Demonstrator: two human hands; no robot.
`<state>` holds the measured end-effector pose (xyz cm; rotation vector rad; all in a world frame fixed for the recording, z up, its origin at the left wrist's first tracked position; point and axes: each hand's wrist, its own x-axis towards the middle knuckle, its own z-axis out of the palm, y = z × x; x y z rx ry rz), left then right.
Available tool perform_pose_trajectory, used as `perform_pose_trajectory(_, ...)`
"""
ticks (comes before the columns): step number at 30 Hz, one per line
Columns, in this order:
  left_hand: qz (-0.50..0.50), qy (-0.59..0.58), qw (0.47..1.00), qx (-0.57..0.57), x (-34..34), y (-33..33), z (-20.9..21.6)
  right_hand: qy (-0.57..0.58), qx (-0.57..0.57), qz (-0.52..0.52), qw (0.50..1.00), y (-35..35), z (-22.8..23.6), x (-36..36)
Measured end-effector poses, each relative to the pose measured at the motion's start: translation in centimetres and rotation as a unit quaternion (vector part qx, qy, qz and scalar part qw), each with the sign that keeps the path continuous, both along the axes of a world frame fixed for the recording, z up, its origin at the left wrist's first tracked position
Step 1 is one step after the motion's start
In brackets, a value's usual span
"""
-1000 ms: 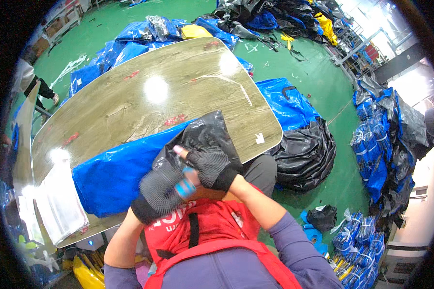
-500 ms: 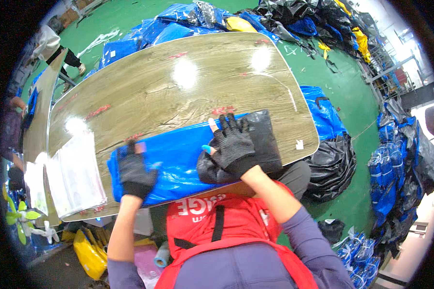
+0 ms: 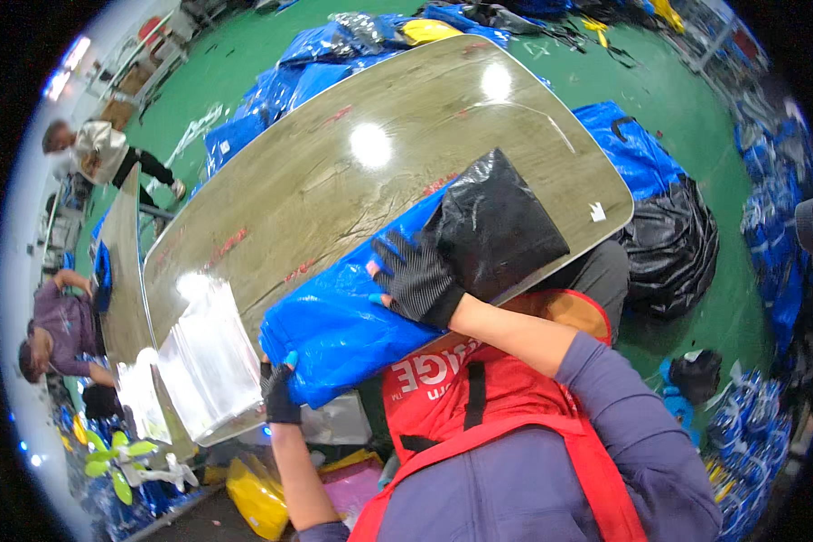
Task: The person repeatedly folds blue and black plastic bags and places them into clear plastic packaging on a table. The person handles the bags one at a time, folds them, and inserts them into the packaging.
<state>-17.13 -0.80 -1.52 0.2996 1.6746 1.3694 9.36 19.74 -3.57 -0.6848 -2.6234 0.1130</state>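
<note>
A long blue plastic-wrapped bundle (image 3: 352,316) lies across the near edge of a glossy wood-grain table (image 3: 334,181), one end capped by a black plastic bag (image 3: 501,226). My right hand (image 3: 415,280), in a dark knit glove, presses flat on the bundle where the blue wrap meets the black bag. My left hand (image 3: 278,393), also gloved, grips the bundle's near left end from below at the table edge.
A stack of clear plastic sheets (image 3: 208,361) lies on the table's left corner. Blue bags (image 3: 316,63) and a black bag (image 3: 677,239) lie on the green floor around the table. Two other people (image 3: 63,330) (image 3: 99,149) are at the far left by another table.
The bundle has tilted up on the table. My right hand slid from the black bag onto the blue wrap, and my left hand dropped from the top to its near end.
</note>
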Motion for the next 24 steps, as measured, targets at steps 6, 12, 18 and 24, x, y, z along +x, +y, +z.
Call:
perform_pose_trajectory(6,-0.030,-0.163,0.952,0.256,6.7,1.0,5.6,0.050,-0.038,-0.030,0.998,-2.8,-0.5,5.8)
perform_pose_trajectory(12,-0.316,0.637,0.651,0.266,19.9,18.6,7.5,0.174,-0.250,0.041,0.952,-1.0,-3.9,7.0)
perform_pose_trajectory(18,-0.460,0.706,0.493,0.217,24.5,24.0,5.8,0.300,-0.366,0.123,0.872,-1.3,-10.0,6.3)
perform_pose_trajectory(24,-0.504,0.698,0.480,0.166,24.3,24.9,4.1,0.177,-0.368,0.076,0.910,-1.9,-4.8,8.2)
